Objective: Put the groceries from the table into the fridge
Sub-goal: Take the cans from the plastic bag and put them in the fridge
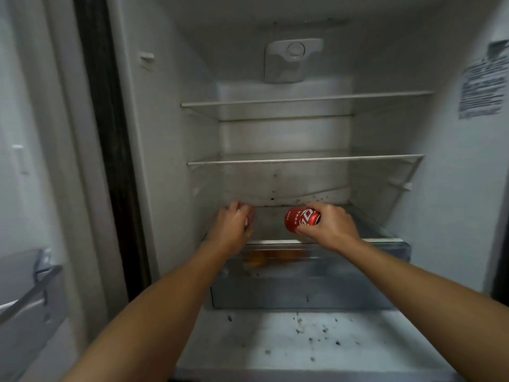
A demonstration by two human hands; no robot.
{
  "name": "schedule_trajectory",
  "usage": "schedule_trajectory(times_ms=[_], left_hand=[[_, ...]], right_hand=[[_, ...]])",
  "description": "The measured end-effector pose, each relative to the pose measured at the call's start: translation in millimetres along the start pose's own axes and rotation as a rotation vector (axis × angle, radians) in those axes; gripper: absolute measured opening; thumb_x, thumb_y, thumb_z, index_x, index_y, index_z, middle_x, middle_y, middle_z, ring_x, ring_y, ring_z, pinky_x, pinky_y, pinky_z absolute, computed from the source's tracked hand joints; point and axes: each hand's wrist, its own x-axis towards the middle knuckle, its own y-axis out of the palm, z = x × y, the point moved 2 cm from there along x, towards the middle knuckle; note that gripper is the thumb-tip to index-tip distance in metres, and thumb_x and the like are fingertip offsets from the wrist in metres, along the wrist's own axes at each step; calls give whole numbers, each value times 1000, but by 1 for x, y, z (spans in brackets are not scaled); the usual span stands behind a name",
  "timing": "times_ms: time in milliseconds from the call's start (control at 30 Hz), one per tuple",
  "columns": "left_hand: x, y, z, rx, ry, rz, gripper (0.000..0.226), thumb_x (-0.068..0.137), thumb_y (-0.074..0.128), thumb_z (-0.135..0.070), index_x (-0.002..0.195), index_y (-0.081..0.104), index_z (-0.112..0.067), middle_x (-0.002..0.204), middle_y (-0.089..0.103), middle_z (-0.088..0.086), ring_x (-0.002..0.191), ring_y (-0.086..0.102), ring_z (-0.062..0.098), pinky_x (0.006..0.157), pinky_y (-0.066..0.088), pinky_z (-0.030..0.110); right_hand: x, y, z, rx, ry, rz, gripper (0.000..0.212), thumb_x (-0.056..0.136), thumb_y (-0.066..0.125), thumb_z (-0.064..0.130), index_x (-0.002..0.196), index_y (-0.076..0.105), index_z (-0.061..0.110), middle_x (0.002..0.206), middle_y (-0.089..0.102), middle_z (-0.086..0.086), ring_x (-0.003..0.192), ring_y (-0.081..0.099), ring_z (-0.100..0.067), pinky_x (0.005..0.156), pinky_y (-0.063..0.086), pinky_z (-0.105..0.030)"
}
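Observation:
Both my arms reach into the open fridge (170, 150), level with its lowest glass shelf (382, 238). My right hand (329, 226) grips a red drinks can (300, 220), which lies tilted on its side just above that shelf. My left hand (232, 226) is curled round a second can (246, 219); only a thin red and white sliver of it shows past the fingers. Orange fruit (257, 259) lies blurred inside the clear crisper drawer (344, 285) under the shelf.
Two more glass shelves (305, 159) sit above, with nothing on them. The fridge door with its bins (30, 293) stands open at the left. A sticker (482, 84) covers part of the right inner wall. Dark specks dot the fridge floor (303, 343).

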Motion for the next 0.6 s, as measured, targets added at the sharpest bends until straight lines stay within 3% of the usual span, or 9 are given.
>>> schedule_trajectory(times_ms=[133, 400, 533, 600], left_hand=[[7, 25, 21, 20, -28, -1, 37, 83, 63, -21, 118, 60, -14, 125, 52, 13, 101, 53, 39, 84, 44, 37], [35, 47, 59, -4, -101, 45, 61, 83, 66, -26, 140, 45, -14, 140, 43, 13, 113, 49, 40, 100, 42, 42], [55, 55, 75, 12, -106, 105, 66, 85, 39, -40, 144, 38, -10, 145, 37, 18, 124, 43, 41, 108, 34, 43], [68, 62, 82, 47, -106, 177, 62, 90, 43, -31, 147, 31, -10, 151, 29, 19, 132, 34, 40, 112, 28, 42]], right_hand=[[26, 28, 0, 6, -20, 56, 65, 72, 76, 45, 131, 55, 25, 122, 63, -5, 107, 59, -23, 91, 50, -35], [78, 74, 6, -10, -29, 96, 64, 74, 72, 54, 129, 55, 26, 121, 63, -8, 108, 59, -28, 85, 47, -34], [106, 99, 13, 23, -45, 172, 66, 77, 72, 49, 134, 51, 22, 128, 58, -7, 112, 57, -27, 88, 46, -31], [121, 112, 19, 21, -79, 264, 69, 79, 72, 40, 138, 45, 16, 134, 54, -9, 117, 55, -28, 91, 44, -30]])
